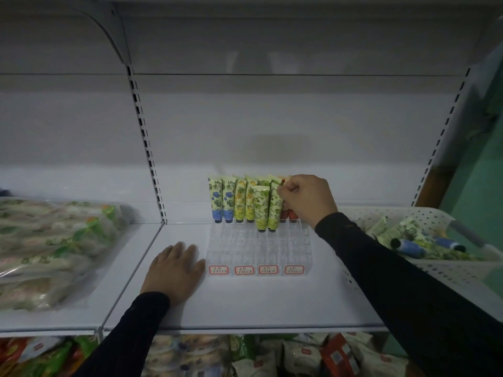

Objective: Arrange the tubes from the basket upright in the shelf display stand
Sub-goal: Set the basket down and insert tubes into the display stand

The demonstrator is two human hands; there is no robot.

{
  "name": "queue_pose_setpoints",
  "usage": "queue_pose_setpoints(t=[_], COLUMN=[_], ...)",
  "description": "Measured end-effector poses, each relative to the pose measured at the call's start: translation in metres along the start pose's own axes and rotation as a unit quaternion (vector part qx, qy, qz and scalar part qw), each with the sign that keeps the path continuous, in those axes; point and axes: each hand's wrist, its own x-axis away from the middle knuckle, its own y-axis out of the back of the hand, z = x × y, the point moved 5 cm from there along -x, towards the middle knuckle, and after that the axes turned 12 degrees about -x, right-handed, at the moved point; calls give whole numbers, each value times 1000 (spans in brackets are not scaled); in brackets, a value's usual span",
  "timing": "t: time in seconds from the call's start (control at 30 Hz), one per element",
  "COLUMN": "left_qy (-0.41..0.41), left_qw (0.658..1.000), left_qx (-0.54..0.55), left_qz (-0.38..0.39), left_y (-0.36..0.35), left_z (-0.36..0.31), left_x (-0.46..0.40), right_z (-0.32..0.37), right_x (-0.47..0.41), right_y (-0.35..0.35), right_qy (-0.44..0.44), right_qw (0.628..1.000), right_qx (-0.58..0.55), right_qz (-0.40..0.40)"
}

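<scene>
A clear acrylic display stand (255,251) with four red-framed labels along its front sits on the white shelf (245,303). Several tubes stand upright in its back rows: two blue ones (222,202), yellow ones (245,201), green ones (262,208) and red-orange ones (288,213) at the right. My right hand (307,198) is closed around a green tube (275,210) standing in the second row. My left hand (174,270) lies flat and open on the shelf, just left of the stand. The white perforated basket (424,270) at the right holds more tubes (416,247) lying loose.
Plastic-wrapped packs (51,248) lie on the neighbouring shelf at the left. A slotted upright (151,159) divides the two bays. Packaged goods (285,355) fill the shelf below. An upper shelf overhangs the work area.
</scene>
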Motion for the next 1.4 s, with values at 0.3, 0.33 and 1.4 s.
queue_pose_setpoints(t=[0.3,0.33,1.4], left_qy=[-1,1,-6], left_qw=[1000,1000,1000], left_qx=[-21,-19,9], left_qz=[2,2,-11], left_y=[-6,-5,-7], left_z=[3,2,3], left_x=[-2,-1,-4], right_z=[13,14,34], right_x=[-4,-4,1], right_y=[-6,-7,-8], right_qy=[-12,-15,76], right_qw=[999,999,996], right_qx=[43,50,28], right_qz=[12,14,40])
